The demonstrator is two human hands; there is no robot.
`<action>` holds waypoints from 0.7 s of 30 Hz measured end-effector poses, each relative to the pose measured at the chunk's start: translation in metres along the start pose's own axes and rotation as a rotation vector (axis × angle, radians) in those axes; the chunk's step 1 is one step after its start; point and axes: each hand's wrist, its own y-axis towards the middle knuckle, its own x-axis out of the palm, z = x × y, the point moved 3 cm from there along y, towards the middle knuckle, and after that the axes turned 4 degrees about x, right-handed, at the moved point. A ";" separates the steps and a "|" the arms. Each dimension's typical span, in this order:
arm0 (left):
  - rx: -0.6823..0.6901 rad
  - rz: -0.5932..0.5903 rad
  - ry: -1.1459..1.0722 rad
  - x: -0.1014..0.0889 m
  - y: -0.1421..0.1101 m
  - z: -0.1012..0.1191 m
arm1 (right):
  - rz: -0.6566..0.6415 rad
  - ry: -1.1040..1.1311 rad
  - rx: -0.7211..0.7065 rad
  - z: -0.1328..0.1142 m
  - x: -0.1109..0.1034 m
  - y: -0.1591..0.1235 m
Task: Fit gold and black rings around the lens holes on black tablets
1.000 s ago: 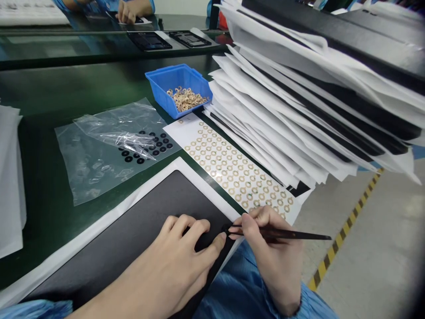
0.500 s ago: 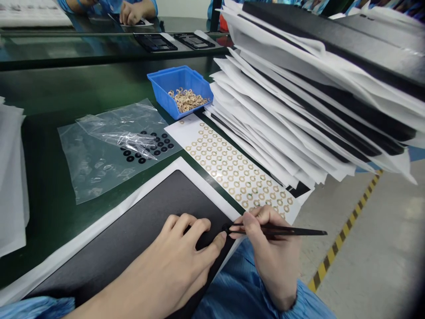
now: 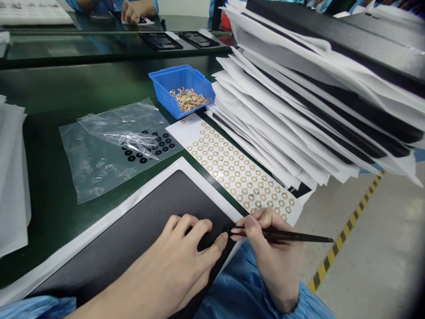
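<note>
A flat black panel (image 3: 146, 221) lies on a white wrapping sheet in front of me. My left hand (image 3: 186, 257) rests on it with fingers apart and bent, the thumb reaching toward the panel's right corner. Black tweezers (image 3: 299, 236) are pinched in my right hand (image 3: 270, 252), their tips at that corner beside my left thumb. A small dark round spot (image 3: 227, 228) shows at the tips; whether it is a loose part or a hole I cannot tell. Just beyond my right hand lies a white sheet (image 3: 181, 128) with rows of tan rings.
A clear plastic bag (image 3: 96, 177) with black rings (image 3: 143, 160) lies left. Behind stands a blue bin (image 3: 166, 95) of tan rings (image 3: 189, 99). Wrapped panels (image 3: 265, 110) are piled right, white sheets (image 3: 13, 177) left. Across the table is another person's hand (image 3: 133, 12).
The tweezers' rear end has dipped slightly and shifted right in my right hand. My left hand has stayed almost in place; the whole view has shifted a little.
</note>
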 end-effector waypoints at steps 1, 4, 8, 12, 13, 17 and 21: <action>0.002 -0.002 0.001 0.000 0.000 0.000 | 0.003 0.004 0.000 0.000 0.000 0.000; 0.002 0.003 0.012 -0.001 0.000 0.000 | 0.004 0.027 0.005 0.000 0.001 0.000; -0.001 0.018 0.011 0.001 -0.001 0.000 | 0.008 0.018 -0.014 -0.001 0.001 0.001; 0.006 0.024 0.011 0.002 -0.001 0.000 | -0.018 -0.027 -0.033 -0.002 0.000 0.002; 0.008 0.021 0.013 0.002 -0.001 0.000 | -0.026 -0.035 -0.034 -0.002 0.000 0.002; 0.008 0.013 0.016 0.002 -0.001 0.000 | -0.042 -0.012 -0.027 -0.001 0.001 0.003; 0.005 0.003 0.017 0.000 0.000 0.000 | 0.015 0.059 -0.016 0.002 0.001 0.002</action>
